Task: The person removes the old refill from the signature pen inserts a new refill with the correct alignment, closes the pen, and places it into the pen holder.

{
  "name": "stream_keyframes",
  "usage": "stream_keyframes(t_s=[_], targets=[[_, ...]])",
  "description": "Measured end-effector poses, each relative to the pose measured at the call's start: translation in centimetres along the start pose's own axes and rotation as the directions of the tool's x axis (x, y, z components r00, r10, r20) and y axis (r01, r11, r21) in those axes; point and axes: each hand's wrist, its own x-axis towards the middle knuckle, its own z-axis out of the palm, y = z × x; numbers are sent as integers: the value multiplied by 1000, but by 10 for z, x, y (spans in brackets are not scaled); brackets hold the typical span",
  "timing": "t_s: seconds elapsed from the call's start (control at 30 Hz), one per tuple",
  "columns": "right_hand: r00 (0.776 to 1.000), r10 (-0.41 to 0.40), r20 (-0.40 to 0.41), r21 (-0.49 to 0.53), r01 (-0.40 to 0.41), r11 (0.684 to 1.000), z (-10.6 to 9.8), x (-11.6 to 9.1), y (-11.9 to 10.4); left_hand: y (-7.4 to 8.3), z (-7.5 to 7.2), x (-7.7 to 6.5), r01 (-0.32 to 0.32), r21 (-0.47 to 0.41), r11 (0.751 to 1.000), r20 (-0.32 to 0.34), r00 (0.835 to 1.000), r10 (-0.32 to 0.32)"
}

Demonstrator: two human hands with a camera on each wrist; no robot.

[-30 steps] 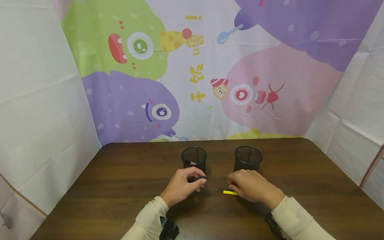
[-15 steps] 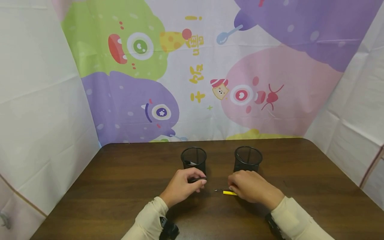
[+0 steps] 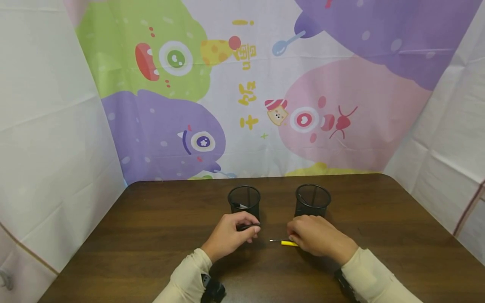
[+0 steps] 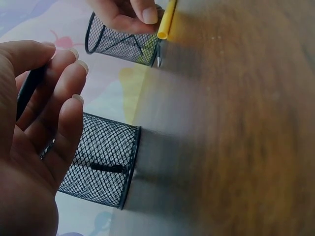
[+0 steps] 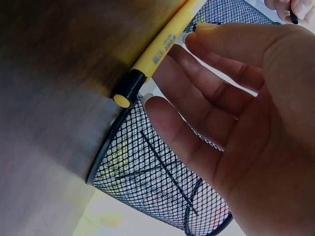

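My left hand [image 3: 232,233] pinches a slim black pen [image 4: 30,91] between thumb and fingers, in front of the left mesh cup [image 3: 244,197]. Low over the table, my right hand [image 3: 320,237] has thumb and index finger together at a thin dark pen with a metal tip [image 3: 276,240], which points left. Beside it lies a yellow pen barrel [image 5: 160,54], black at one end and hollow at the other in the left wrist view; the fingers partly cover it in the head view. The right mesh cup [image 3: 313,197] stands just behind the right hand.
A black-and-white marker [image 3: 240,206] leans inside the left cup. Some thin dark sticks [image 5: 170,172] show through the right cup's mesh. The brown wooden table [image 3: 159,235] ends at a cartoon-printed backdrop [image 3: 257,155], with white cloth walls on both sides.
The metal-tipped pen shifts slightly left at the right fingertips, and its tip looks brighter. Both hands stay nearly in place.
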Motion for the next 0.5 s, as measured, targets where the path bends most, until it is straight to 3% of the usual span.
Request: stream_keyframes(t_s=[0.5], targets=[[1000,16,-1,8,-16,1000,0,1,0,2,-1,-1,-1,3,1000,13,1000,1]])
